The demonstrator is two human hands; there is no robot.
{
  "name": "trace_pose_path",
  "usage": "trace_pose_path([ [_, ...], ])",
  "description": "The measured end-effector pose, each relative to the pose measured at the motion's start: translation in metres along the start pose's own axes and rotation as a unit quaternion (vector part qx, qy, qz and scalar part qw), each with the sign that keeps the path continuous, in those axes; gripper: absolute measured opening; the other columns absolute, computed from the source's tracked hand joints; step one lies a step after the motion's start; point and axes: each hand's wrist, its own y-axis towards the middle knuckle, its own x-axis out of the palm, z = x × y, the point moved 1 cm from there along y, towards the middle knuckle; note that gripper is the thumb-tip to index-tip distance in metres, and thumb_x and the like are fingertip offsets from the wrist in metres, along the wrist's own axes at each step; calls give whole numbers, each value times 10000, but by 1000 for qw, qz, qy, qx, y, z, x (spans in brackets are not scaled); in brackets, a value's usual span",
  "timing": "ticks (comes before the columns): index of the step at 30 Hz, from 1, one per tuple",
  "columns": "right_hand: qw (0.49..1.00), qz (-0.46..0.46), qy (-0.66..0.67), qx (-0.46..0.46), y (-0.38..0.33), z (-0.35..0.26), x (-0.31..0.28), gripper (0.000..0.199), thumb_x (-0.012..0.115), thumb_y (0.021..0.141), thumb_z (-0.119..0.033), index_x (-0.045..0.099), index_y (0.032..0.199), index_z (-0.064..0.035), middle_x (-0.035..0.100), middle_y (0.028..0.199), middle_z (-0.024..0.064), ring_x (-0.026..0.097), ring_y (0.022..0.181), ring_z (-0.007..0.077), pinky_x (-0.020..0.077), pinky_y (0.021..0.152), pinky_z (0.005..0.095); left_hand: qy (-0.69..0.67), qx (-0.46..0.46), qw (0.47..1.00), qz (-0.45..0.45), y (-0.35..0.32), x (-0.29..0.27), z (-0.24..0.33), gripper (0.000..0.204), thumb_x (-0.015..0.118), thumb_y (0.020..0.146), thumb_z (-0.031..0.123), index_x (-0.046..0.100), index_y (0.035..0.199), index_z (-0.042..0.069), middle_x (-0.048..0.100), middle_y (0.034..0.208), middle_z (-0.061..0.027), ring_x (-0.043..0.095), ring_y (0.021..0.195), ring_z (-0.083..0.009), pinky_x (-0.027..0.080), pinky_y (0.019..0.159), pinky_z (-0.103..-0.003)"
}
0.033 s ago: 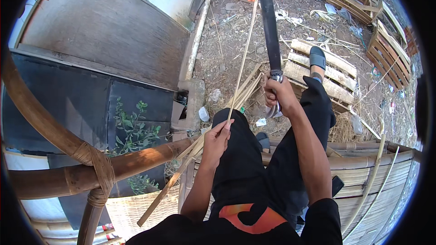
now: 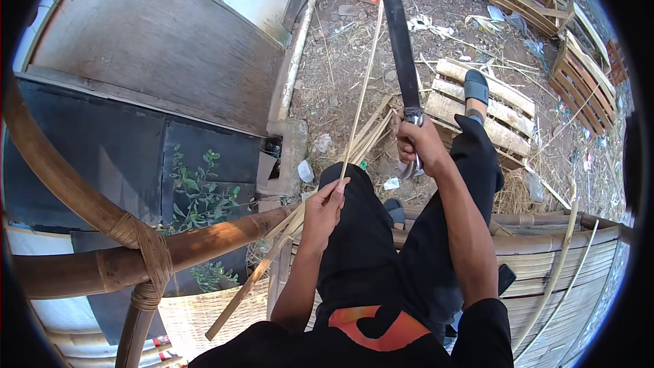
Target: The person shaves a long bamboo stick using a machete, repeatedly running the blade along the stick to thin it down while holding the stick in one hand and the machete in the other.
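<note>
Head view: the thin strip is pinched between thumb and fingers of the left hand, beside the left knee. Its long axis runs forward, inclined slightly right. The right hand is clenched around the grip of the knife, blade forward, right forearm extended.
</note>
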Motion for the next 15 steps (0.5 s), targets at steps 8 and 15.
trace_pose_path([
  [8, 991, -87, -92, 35, 0, 6, 5, 172, 567, 751, -83, 446, 872, -61, 416, 557, 22, 393, 426, 96, 331, 377, 266, 68, 60, 996, 24, -1, -7, 26, 328, 579, 998, 249, 646, 1245, 44, 426, 680, 77, 333, 547, 8, 251, 467, -179],
  [15, 956, -179, -187, 135, 2, 17, 7, 120, 570, 738, -89, 479, 810, -59, 456, 538, 27, 420, 401, 102, 348, 361, 273, 72, 84, 993, 41, 12, -15, 40, 322, 551, 1014, 247, 652, 1209, 11, 398, 669, 83, 310, 563, 2, 244, 484, -185],
])
